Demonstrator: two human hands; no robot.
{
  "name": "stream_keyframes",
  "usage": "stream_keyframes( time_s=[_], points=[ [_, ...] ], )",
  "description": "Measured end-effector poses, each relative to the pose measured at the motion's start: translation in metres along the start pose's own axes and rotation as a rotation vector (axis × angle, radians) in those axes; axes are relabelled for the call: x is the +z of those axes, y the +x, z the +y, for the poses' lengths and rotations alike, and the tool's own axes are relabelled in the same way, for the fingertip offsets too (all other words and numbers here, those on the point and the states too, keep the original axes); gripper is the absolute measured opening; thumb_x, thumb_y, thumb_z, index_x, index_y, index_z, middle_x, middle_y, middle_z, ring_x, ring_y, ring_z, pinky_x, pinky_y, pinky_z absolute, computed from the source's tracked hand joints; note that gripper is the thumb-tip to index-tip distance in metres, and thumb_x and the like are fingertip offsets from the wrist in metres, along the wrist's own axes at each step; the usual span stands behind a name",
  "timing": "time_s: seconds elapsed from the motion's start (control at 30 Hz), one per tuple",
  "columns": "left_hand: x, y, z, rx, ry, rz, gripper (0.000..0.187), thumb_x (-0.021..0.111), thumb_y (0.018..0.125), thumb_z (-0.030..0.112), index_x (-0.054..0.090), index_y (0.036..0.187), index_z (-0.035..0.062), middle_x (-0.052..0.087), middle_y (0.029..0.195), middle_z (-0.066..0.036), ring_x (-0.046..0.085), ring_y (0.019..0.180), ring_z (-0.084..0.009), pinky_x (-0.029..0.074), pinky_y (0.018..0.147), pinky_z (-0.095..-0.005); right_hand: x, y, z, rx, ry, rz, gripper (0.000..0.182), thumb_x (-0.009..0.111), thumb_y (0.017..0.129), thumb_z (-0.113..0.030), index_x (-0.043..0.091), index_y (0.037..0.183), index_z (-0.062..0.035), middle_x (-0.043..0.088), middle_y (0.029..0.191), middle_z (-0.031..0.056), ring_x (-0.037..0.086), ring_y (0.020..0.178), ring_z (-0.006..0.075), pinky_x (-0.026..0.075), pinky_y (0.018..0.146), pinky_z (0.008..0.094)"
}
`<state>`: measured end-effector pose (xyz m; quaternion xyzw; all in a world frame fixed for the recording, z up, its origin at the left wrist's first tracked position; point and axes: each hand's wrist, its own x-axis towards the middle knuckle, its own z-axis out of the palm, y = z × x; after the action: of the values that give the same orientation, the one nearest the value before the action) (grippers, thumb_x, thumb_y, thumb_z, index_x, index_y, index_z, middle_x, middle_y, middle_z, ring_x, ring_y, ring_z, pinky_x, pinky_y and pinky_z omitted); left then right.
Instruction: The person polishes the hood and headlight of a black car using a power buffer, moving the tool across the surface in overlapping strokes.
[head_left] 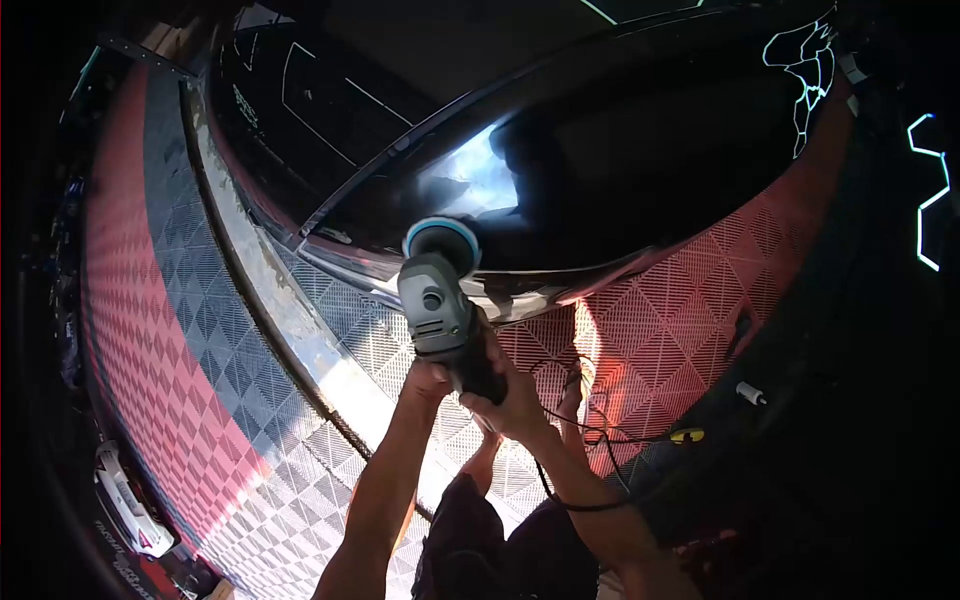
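A grey and black power polisher [436,305] with a round blue-edged pad [441,240] is held out in front of me. The pad lies at the near edge of a glossy black car panel [600,180]. My right hand [505,400] is wrapped round the polisher's dark rear handle. Just to the left, my left hand [430,378] grips the tool's body from below, its fingers partly hidden. A black cord [590,508] runs from the tool past my right forearm. Bright light reflects on the panel beyond the pad.
Red, grey and white grid tiles [660,320] cover the floor, crossed by a pale worn strip [290,300]. A yellow object [687,436] lies by the cord, with a white bottle [750,393] farther right. A white vehicle [130,505] stands at lower left.
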<state>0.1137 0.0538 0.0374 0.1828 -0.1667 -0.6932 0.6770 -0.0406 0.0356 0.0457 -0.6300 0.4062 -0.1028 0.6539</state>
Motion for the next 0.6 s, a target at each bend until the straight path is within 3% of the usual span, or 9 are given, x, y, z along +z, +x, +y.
stream_keyframes(
  time_s=[0.13,0.2,0.23,0.27,0.33,0.4,0.43,0.5,0.6],
  points=[
    [0.021,0.009,-0.007,0.041,-0.065,0.007,0.091,0.088,0.061,0.046,0.043,0.127,0.0015,0.06,0.104,-0.019,0.063,0.099,-0.0349,0.053,0.091,-0.0444,-0.016,-0.012,-0.022,-0.111,0.074,0.132,0.075,0.077,0.072,-0.049,0.052,0.119,0.0032,0.066,0.095,0.0209,0.067,0.089,0.0337,0.051,0.079,0.037],
    [0.049,0.027,-0.015,-0.008,0.012,0.089,0.1,0.087,0.061,0.043,0.036,0.135,-0.0012,0.057,0.116,-0.027,0.059,0.111,-0.0414,0.05,0.096,-0.048,-0.044,-0.02,-0.027,0.031,0.095,0.003,0.074,0.075,0.071,-0.042,0.049,0.122,0.0051,0.066,0.097,0.0181,0.066,0.091,0.0255,0.05,0.082,0.0341],
    [0.057,0.039,-0.022,-0.012,-0.017,0.022,0.101,0.084,0.065,0.036,0.029,0.139,-0.0032,0.054,0.122,-0.032,0.055,0.114,-0.0462,0.05,0.094,-0.0485,-0.057,-0.026,-0.033,0.078,0.149,0.013,0.077,0.074,0.072,-0.049,0.049,0.121,0.0054,0.065,0.095,0.0146,0.065,0.088,0.0258,0.05,0.081,0.0342],
    [0.066,0.05,-0.025,-0.074,0.004,-0.018,0.095,0.081,0.066,0.031,0.03,0.138,-0.0034,0.058,0.116,-0.027,0.062,0.106,-0.041,0.054,0.09,-0.0464,-0.067,-0.031,-0.031,0.082,0.151,0.013,0.077,0.074,0.072,-0.049,0.049,0.121,0.0054,0.065,0.095,0.0146,0.065,0.088,0.0258,0.05,0.081,0.0342],
    [0.083,0.071,-0.041,-0.175,-0.08,0.008,0.074,0.08,0.065,0.023,0.046,0.126,-0.0017,0.064,0.103,-0.02,0.065,0.092,-0.0305,0.054,0.085,-0.0407,-0.085,-0.04,-0.03,-0.019,0.397,0.243,0.076,0.074,0.074,-0.052,0.052,0.115,0.0075,0.066,0.091,0.0133,0.066,0.083,0.0219,0.052,0.076,0.0315],
    [0.105,0.094,-0.053,-0.239,0.083,0.09,0.069,0.08,0.065,0.028,0.05,0.119,-0.0025,0.063,0.097,-0.017,0.066,0.084,-0.0254,0.056,0.077,-0.0378,-0.109,-0.046,-0.003,0.009,0.495,0.213,0.078,0.071,0.074,-0.059,0.053,0.112,0.0073,0.064,0.086,0.0098,0.064,0.076,0.0191,0.052,0.069,0.0293],
    [0.115,0.108,-0.059,-0.255,0.118,0.095,0.061,0.08,0.065,0.029,0.056,0.111,-0.0018,0.064,0.095,-0.016,0.066,0.083,-0.0248,0.056,0.074,-0.0358,-0.121,-0.047,-0.014,0.02,0.563,0.211,0.078,0.07,0.074,-0.061,0.054,0.11,0.0061,0.063,0.084,0.0088,0.064,0.073,0.0177,0.051,0.066,0.0285],
    [0.132,0.121,-0.061,-0.274,0.154,0.163,0.062,0.08,0.065,0.029,0.055,0.112,-0.0009,0.065,0.095,-0.015,0.066,0.084,-0.0255,0.056,0.075,-0.0371,-0.14,-0.048,-0.026,0.065,0.667,0.195,0.074,0.069,0.073,-0.063,0.055,0.105,0.0034,0.061,0.081,0.0074,0.062,0.067,0.0143,0.05,0.059,0.0268],
    [0.129,0.11,-0.058,-0.235,0.086,0.169,0.059,0.078,0.067,0.029,0.055,0.112,-0.0005,0.064,0.097,-0.014,0.065,0.084,-0.0239,0.055,0.074,-0.0353,-0.143,-0.047,-0.036,0.087,0.598,0.126,0.075,0.07,0.073,-0.061,0.055,0.107,0.0048,0.062,0.083,0.0087,0.063,0.072,0.0165,0.051,0.064,0.0282]
  ],
)
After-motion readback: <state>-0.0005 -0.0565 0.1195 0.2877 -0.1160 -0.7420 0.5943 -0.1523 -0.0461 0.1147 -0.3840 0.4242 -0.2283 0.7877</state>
